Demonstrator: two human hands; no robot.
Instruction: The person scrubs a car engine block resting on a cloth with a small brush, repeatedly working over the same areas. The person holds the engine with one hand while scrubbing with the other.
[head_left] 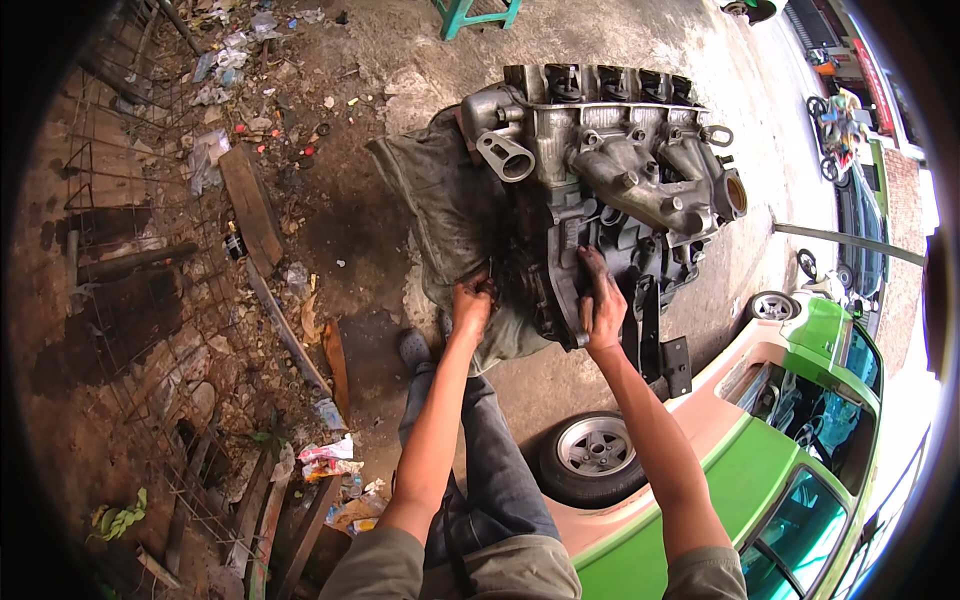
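Note:
A large grey metal engine point(560, 215) rests on a dark, oil-stained cloth point(440, 200) on the ground in front of me. My left hand point(473, 308) is closed in a pinch beside the engine's lower left side, above the cloth. A small dark thing may be between its fingers, but I cannot make it out. My right hand point(603, 305) lies on the engine's near end, fingers stretched along the metal and thumb apart. A ribbed manifold point(640, 180) stands out on the engine's right side, and a row of openings lines its far top.
A green and pink vehicle point(720, 450) with a wheel point(596, 447) stands close on the right. Wood planks point(250, 205), wire mesh and litter cover the ground at left. A green stool point(478, 15) is at the far edge; a metal pole point(850, 242) crosses at right.

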